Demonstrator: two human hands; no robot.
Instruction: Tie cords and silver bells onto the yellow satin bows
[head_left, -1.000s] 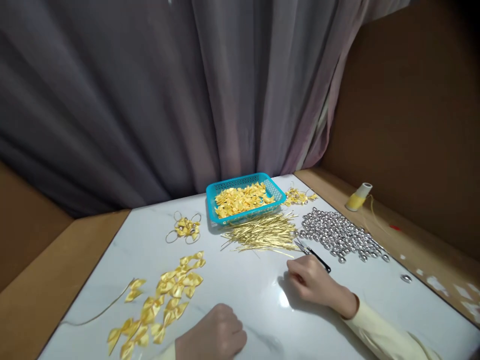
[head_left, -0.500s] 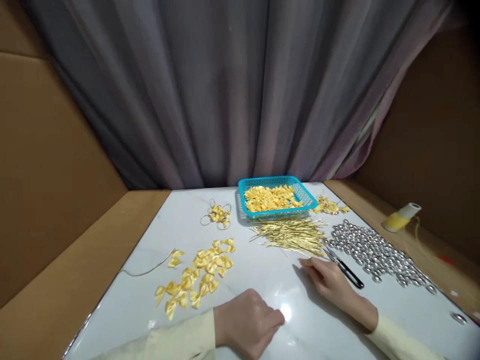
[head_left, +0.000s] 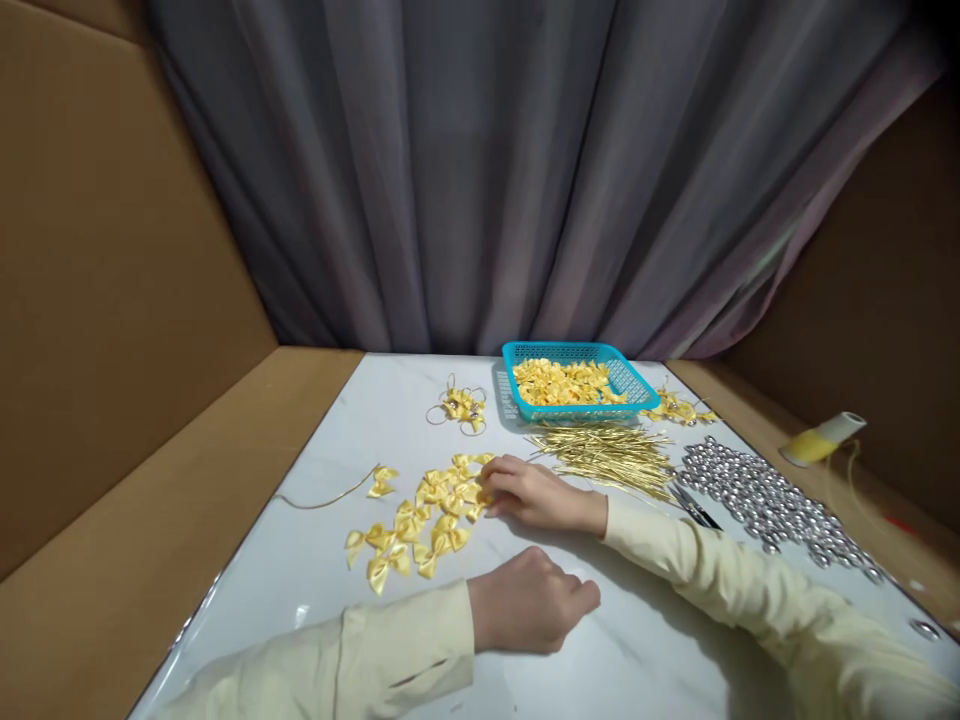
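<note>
Over the middle front of the white table, my left hand (head_left: pixel 529 602) is closed in a fist-like pinch; whatever it may hold is hidden. My right hand (head_left: pixel 541 494) reaches across to the right edge of a loose group of yellow satin ribbon bows (head_left: pixel 405 522). Its fingers are curled down onto a yellow bow (head_left: pixel 475 496) there, which they partly cover. To the left of the group, a single bow (head_left: pixel 382 481) sits beside the end of a thin gold cord (head_left: pixel 326 503).
A blue basket (head_left: pixel 517 408) of bows stands at the back. Gold cord pieces (head_left: pixel 607 455), black-handled scissors or snips (head_left: pixel 697 508) and many silver rings (head_left: pixel 772 500) lie to the right. Finished-looking bow loops (head_left: pixel 461 407) lie behind the bows. A yellow-and-white spool (head_left: pixel 823 440) is far right.
My right hand has moved left from beside the black-handled tool to the bows, and its fingers have come down on one. My left hand stays closed near the front. The view has shifted slightly.
</note>
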